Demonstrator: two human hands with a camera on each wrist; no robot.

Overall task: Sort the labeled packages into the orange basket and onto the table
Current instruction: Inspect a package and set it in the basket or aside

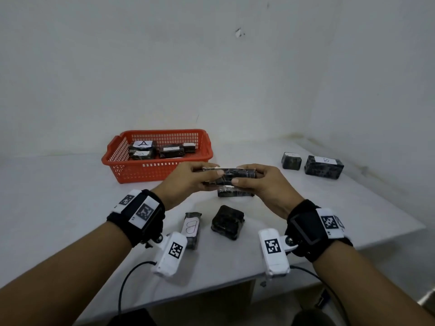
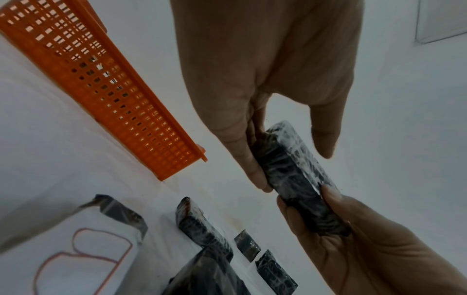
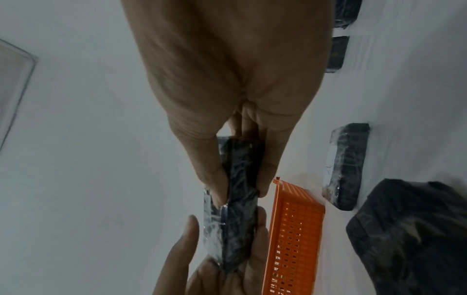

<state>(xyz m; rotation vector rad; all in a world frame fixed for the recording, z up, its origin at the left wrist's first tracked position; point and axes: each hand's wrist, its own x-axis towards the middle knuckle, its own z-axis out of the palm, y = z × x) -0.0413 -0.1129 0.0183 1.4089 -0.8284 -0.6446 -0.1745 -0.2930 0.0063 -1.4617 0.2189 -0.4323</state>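
Note:
Both hands hold one flat black wrapped package (image 1: 231, 175) (image 2: 298, 179) (image 3: 235, 219) above the white table (image 1: 70, 196), just in front of the orange basket (image 1: 146, 170) (image 2: 101, 89) (image 3: 290, 239). My left hand (image 1: 213, 176) (image 2: 293, 165) pinches its left end and my right hand (image 1: 240, 175) (image 3: 240, 185) pinches its right end. Its label is not visible. Inside the basket lie several black packages, one marked A (image 1: 142, 149). On the table near me are a package marked B (image 1: 191, 228) (image 2: 88, 249), a black package (image 1: 227, 222) and another package (image 1: 235, 192) under my hands.
Two more packages stand at the back right, a small one (image 1: 291, 161) and a larger one marked B (image 1: 323, 167). White walls close in behind and to the right. The table's front edge runs just below my wrists.

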